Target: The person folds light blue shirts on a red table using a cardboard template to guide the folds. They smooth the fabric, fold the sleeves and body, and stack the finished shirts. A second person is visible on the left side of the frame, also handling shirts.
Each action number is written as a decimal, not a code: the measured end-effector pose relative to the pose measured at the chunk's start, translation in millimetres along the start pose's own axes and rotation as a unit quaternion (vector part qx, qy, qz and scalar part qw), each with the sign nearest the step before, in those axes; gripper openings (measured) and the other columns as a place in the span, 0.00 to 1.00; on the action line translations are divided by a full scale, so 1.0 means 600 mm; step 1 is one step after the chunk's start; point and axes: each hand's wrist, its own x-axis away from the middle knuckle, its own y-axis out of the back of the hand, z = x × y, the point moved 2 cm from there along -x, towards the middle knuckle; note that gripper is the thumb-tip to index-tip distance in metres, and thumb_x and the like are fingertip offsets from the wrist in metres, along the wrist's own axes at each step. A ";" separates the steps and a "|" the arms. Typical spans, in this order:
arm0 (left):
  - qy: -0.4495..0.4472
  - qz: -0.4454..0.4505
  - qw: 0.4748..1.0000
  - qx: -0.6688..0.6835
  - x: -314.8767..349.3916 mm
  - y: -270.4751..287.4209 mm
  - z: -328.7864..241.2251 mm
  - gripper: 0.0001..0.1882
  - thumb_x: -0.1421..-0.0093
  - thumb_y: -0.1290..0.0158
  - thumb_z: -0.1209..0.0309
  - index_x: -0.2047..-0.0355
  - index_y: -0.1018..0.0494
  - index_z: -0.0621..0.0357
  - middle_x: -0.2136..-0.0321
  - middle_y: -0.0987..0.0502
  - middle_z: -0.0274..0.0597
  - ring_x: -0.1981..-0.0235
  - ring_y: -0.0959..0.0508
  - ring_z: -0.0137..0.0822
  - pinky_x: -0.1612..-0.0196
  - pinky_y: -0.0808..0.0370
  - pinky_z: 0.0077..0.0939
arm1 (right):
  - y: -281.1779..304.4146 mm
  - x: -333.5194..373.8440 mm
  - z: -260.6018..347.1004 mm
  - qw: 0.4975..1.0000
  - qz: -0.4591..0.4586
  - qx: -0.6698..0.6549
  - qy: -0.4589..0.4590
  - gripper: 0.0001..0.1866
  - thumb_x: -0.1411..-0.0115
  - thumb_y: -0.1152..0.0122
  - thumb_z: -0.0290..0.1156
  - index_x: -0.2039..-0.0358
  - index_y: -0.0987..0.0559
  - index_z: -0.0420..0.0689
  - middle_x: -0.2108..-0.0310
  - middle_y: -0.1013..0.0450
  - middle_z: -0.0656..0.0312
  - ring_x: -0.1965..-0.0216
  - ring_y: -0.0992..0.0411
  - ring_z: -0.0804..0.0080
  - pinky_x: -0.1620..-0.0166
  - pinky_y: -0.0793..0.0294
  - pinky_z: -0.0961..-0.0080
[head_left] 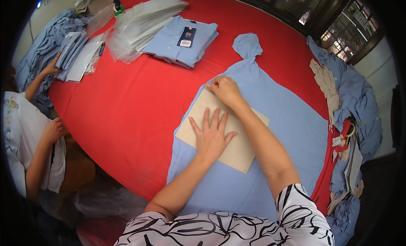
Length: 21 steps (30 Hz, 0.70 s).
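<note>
The left hand (211, 138) lies palm down on the beige board (239, 151), its fingers spread apart and clamped on nothing. The right hand (225, 90) is at the board's far corner, fingers bent and drawn together; whether they pinch the cloth there, I cannot tell. The board lies tilted on a spread light-blue garment (292, 119), which shows all round it, narrowly along the board's far left edge and broadly to its right. Beyond the board's far corner, the garment narrows into a bunched end (247, 45).

Under the garment, a red cloth (122, 106) covers the table, showing widely left of the board. Farther beyond the board, to its left, a folded blue shirt (169, 41) bears a dark tag (187, 37), with a stack of clear bags (141, 21) just beside it. Well left of the board, a co-worker's hand (53, 66) touches a pile of small folded blue pieces (69, 49), near a heap of blue cloth (36, 43). Well right of the board, crumpled blue garments (357, 98) lie along the table's edge, beside some beige cloth (323, 83).
</note>
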 end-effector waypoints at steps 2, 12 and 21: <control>0.020 0.015 0.998 0.049 0.015 -0.017 -0.037 0.38 0.43 0.41 0.45 0.38 0.32 0.53 0.35 0.38 0.42 0.31 0.45 0.52 0.38 0.59 0.83 | 0.006 0.024 -0.012 0.993 0.051 0.043 -0.101 0.14 0.41 0.34 0.43 0.63 0.18 0.46 0.66 0.20 0.57 0.57 0.23 0.60 0.50 0.31 0.60; 0.027 0.008 0.998 0.057 0.025 -0.011 -0.046 0.38 0.43 0.41 0.46 0.37 0.33 0.52 0.35 0.38 0.46 0.31 0.46 0.53 0.40 0.57 0.84 | -0.021 0.032 -0.021 0.997 -0.025 0.058 -0.053 0.05 0.43 0.34 0.37 0.66 0.20 0.55 0.63 0.23 0.65 0.54 0.26 0.61 0.52 0.37 0.51; 0.023 0.013 0.998 0.059 0.023 -0.008 -0.043 0.38 0.43 0.41 0.46 0.37 0.34 0.52 0.35 0.39 0.48 0.31 0.45 0.54 0.39 0.60 0.84 | -0.017 0.031 -0.028 0.997 -0.004 0.000 -0.072 0.06 0.42 0.35 0.40 0.69 0.20 0.54 0.66 0.23 0.67 0.56 0.27 0.63 0.51 0.42 0.53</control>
